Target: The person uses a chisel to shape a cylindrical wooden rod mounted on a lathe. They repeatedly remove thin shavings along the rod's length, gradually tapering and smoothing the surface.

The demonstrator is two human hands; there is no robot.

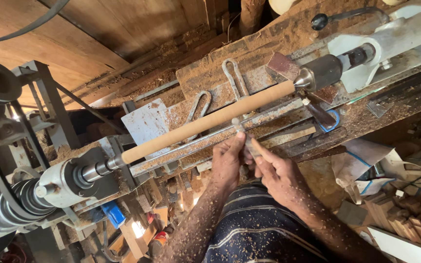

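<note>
Your left hand (227, 160) and right hand (275, 170) both wrap their fingers around a metal turning tool (243, 136), braced on the tool rest (210, 141) for steadiness (sawdust everywhere), tip meeting the pale wooden cylinder (205, 122) mounted between the lathe's centres.

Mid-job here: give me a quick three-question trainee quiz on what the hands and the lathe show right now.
1. True or false: the wooden rod is mounted between the two lathe ends.
2. Which hands grip the turning tool? A) left hand only B) right hand only C) both
3. Fill in: the tool's tip rests on the long metal ____ below the rod.

Key: 1 true; 2 C; 3 tool rest.
</note>
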